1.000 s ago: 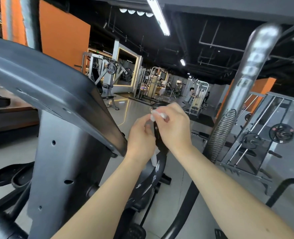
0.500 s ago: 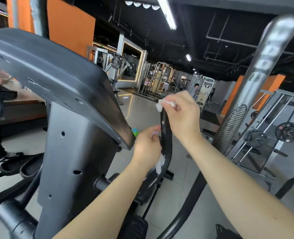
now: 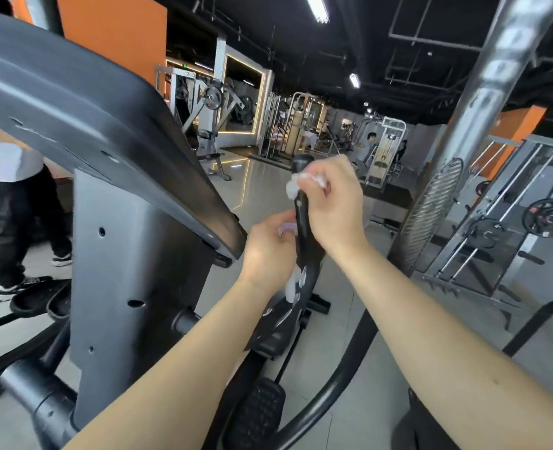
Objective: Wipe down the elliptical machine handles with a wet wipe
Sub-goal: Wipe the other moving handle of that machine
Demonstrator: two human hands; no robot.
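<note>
The black handle of the elliptical stood nearly upright at centre frame, its long axis running vertically and its rounded tip pointing up, just right of the grey console housing. The right hand gripped the handle just below the tip, its fingers curled and pressing a crumpled white wet wipe against it. Lower down, the left hand closed around the same handle, with more white wipe showing beneath it. A chrome post rose at right.
</note>
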